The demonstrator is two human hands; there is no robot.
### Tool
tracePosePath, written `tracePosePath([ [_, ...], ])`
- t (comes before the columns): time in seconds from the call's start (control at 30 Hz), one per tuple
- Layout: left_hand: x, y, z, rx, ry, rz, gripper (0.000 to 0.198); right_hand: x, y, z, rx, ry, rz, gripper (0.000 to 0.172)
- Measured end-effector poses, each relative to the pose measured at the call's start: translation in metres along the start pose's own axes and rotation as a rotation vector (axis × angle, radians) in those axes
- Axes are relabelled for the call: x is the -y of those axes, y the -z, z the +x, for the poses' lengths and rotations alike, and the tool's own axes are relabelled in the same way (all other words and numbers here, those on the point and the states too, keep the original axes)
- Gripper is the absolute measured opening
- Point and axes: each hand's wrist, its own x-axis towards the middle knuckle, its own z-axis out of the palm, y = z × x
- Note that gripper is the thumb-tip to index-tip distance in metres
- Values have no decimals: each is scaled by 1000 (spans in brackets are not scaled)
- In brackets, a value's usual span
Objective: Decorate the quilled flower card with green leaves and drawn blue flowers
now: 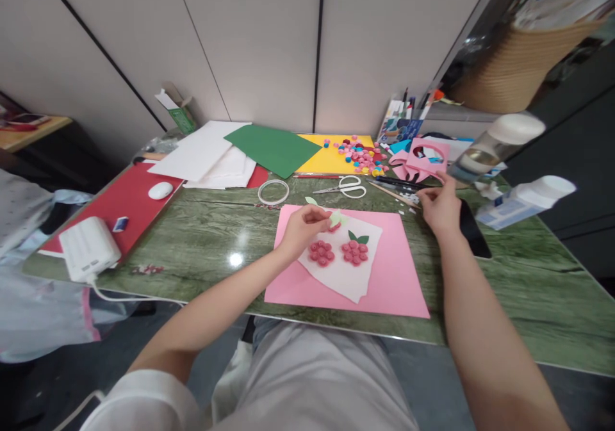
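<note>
On the green table (pixel 211 226), white paper (pixel 358 284) is laid on a pink sheet (pixel 403 261), probably as backing for red clusters (pixel 321 253). Over the sheet, a pale leaf (pixel 336 218) is pinched at the tips of the left fingers (pixel 319 214), presumably for fine control; whether anything is gripped by the right fingers (pixel 427 195), beside the sheet, cannot be told.

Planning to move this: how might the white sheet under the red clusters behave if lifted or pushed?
The white sheet likely bends easily, since it looks thin. The raised red clusters could make it sag. Lying flat on the pink sheet, it may slide if unglued.
</note>
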Motion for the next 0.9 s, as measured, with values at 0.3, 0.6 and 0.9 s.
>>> tracePosePath([
  [0.3, 3, 3, 2, 12, 38, -29, 16, 2, -3, 0, 77, -24, -185, 61],
  [0.6, 2, 3, 3, -3, 45, -24, 16, 3, 0, -1, 19, -35, -293, 57],
  [0.9, -7, 0, -3, -102, -56, -10, 25, 120, 25, -53, -193, 529, 2, 37],
])
